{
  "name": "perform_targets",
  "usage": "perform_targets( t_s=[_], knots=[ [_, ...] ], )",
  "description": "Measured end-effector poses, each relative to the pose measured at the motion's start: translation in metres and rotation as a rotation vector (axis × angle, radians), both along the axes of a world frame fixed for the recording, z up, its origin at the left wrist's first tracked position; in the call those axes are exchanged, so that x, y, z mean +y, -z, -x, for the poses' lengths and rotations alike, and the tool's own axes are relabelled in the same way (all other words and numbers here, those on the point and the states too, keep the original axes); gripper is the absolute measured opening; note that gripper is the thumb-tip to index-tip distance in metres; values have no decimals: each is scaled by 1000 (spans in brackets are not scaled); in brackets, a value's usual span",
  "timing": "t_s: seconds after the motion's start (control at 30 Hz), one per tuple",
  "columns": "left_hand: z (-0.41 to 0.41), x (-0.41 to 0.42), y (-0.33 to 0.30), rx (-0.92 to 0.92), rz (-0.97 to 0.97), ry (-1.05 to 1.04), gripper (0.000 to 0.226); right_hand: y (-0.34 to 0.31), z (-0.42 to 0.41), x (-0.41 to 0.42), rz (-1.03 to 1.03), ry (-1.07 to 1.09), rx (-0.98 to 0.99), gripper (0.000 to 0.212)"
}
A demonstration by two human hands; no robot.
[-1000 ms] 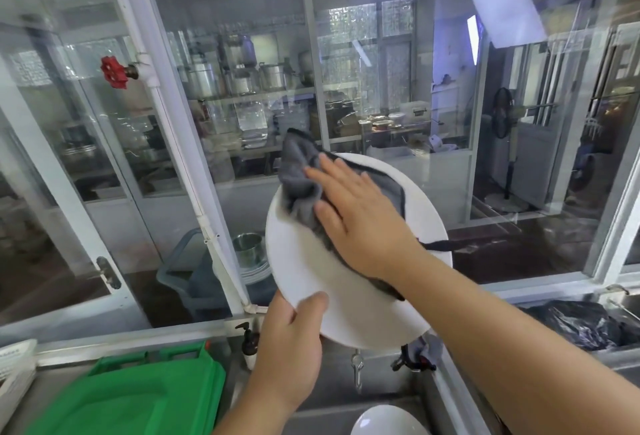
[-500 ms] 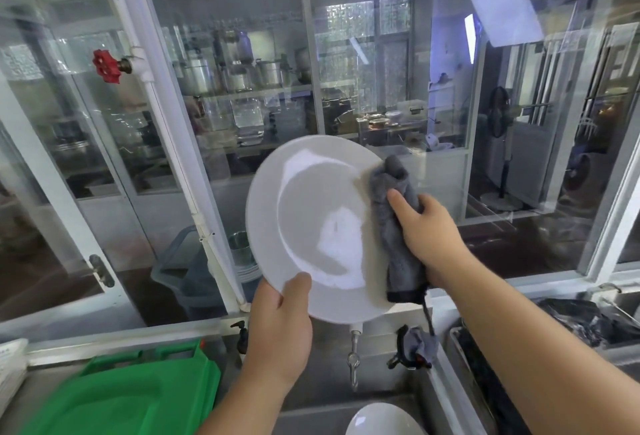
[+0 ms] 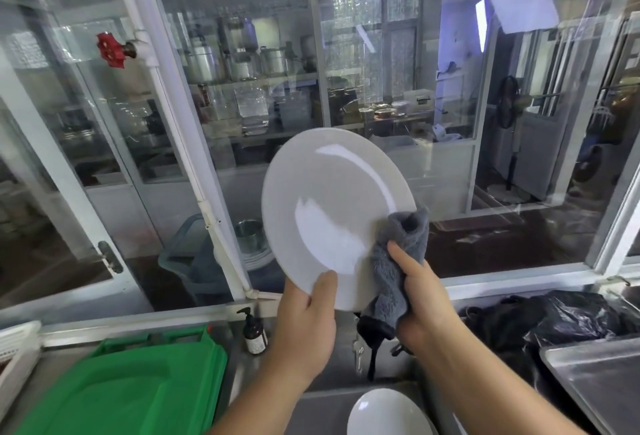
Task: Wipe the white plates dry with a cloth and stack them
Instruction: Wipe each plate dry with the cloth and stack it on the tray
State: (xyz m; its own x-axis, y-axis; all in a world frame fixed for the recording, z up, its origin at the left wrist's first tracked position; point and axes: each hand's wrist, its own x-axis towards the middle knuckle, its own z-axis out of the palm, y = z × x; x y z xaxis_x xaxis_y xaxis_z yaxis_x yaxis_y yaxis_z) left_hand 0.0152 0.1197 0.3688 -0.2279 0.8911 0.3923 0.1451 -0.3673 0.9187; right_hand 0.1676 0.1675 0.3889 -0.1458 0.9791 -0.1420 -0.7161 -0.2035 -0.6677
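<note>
White plate (image 3: 332, 213) held up tilted before the glass window, above the sink, face toward the camera. Left hand (image 3: 304, 327) pinching its lower rim, thumb on the face. Right hand (image 3: 420, 299) clenched around a bunched grey cloth (image 3: 394, 261), pressed to the plate's lower right edge. Rim-wiping step, by the look of it; next, probably a turn of the plate, then stacking. Below, in the sink (image 3: 325, 410), another white dish (image 3: 388, 414). Left, a green crate (image 3: 121, 389), contents hidden.
</note>
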Motion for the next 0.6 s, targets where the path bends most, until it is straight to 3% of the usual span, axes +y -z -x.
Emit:
perform_targets(
  t_s=[0.17,0.23,0.33,0.4,0.5,0.6],
  knots=[
    [30,-12,-13,262,110,297,66,-4,-19,10,82,3,-116,33],
    [51,-12,-24,418,94,242,79,-8,-29,12,105,-11,-157,34],
    [80,-6,-51,524,-37,-27,103,-10,-42,15,140,-90,-224,41],
    [93,-1,-68,610,-198,-140,99,-9,-47,14,129,-156,-245,41],
    [102,8,-94,956,-440,-126,86,-5,-52,12,95,-253,-253,34],
    [103,13,-114,1268,-630,-13,50,-1,-54,8,109,-369,-284,28]
  ],
)
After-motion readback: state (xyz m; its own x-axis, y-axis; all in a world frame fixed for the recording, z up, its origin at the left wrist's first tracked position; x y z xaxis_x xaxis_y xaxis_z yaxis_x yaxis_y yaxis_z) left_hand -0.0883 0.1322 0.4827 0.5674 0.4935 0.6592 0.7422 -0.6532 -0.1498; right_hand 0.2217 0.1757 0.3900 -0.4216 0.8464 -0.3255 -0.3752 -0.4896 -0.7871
